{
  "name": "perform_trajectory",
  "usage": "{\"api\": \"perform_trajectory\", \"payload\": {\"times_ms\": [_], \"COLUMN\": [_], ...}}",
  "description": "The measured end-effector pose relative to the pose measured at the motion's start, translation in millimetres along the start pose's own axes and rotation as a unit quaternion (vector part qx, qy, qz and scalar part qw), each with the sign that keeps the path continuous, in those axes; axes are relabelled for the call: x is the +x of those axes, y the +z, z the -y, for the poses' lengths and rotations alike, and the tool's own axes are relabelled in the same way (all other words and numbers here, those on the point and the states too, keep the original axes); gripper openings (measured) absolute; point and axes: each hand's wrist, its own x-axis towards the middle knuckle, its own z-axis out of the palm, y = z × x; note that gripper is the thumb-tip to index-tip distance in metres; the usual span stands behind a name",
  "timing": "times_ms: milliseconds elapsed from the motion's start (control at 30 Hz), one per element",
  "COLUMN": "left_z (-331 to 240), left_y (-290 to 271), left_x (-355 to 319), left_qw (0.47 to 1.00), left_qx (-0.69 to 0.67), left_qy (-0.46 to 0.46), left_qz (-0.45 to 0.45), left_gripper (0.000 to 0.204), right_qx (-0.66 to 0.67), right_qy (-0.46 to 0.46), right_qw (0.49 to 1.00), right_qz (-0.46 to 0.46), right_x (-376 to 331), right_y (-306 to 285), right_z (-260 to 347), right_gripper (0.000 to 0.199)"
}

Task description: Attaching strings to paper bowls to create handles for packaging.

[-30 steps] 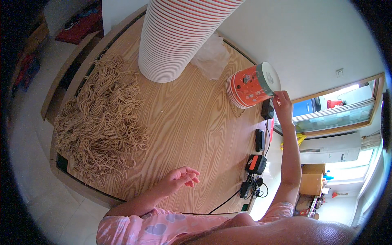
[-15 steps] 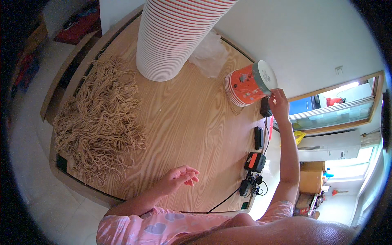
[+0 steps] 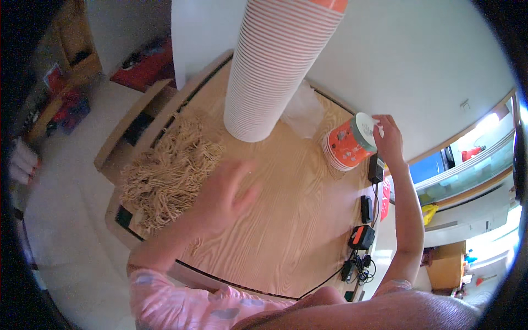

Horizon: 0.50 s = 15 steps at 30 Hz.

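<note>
A short stack of orange paper cups (image 3: 347, 144) stands upside down toward the back right of the table, its green-edged base facing up. At the right edge of that base is my right hand (image 3: 389, 137), fingers curled in. Something small and whitish shows at its fingertips, too small to name. My left hand (image 3: 226, 192), smeared by motion, hovers over the table beside a heap of tan yarn strands (image 3: 170, 170). Its thumb and fingers are apart, with nothing between them. Behind it rises a tall stack of white-rimmed paper cups (image 3: 275, 71).
A crumpled translucent plastic bag (image 3: 305, 113) lies behind the tall stack. Along the right edge of the wooden table (image 3: 286, 231) sit black adapters (image 3: 362, 237) and tangled cables (image 3: 360, 269). A wall (image 3: 401, 66) borders the far side.
My left hand has risen and moved forward toward the yarn, its fingers spreading. My right hand stays by the short cup stack, its fingers now more over the base. The whole view has shifted.
</note>
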Motion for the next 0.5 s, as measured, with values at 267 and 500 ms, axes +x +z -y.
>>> {"api": "perform_trajectory", "payload": {"times_ms": [267, 500], "left_z": [31, 20], "left_y": [-82, -123], "left_x": [197, 264], "left_qw": [0.960, 0.979], "left_qx": [0.039, -0.188], "left_qy": [0.100, -0.044], "left_qz": [-0.258, -0.061], "left_gripper": [0.057, 0.099], "right_qx": [0.334, 0.465], "right_qy": [0.021, 0.095], "right_qw": [0.939, 0.880], "right_qz": [-0.080, -0.003], "right_x": [109, 151], "right_y": [-29, -52], "right_z": [97, 138], "right_gripper": [0.031, 0.048]}}
